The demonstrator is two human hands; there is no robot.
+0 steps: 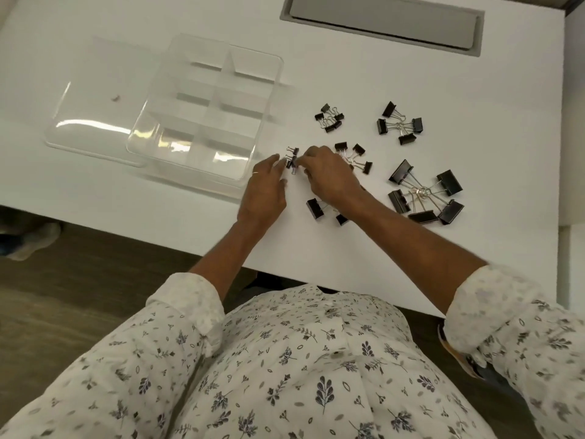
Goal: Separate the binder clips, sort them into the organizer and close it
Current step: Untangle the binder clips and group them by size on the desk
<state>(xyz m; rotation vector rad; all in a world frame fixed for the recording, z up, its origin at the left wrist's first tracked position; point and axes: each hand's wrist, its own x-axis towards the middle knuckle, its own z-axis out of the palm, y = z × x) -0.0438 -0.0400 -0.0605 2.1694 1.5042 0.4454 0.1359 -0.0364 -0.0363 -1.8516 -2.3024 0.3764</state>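
Note:
A small bunch of tiny black binder clips [292, 160] is pinched between my left hand [264, 193] and my right hand [329, 179], just right of the clear organizer [253, 153]. The organizer stands open with several compartments, nothing visible in them. Its clear lid [91, 122] lies flat to its left. Other linked bunches lie on the white table: small clips [329, 118], medium clips [399, 126], another bunch [356, 156] behind my right hand, large clips [425, 193], and a bunch [316, 208] partly hidden under my right wrist.
A grey recessed cable hatch [383, 23] sits at the table's far side. The table's near edge [202, 245] runs just below my wrists, with brown floor to the left. A shoe [30, 240] shows on the floor at far left.

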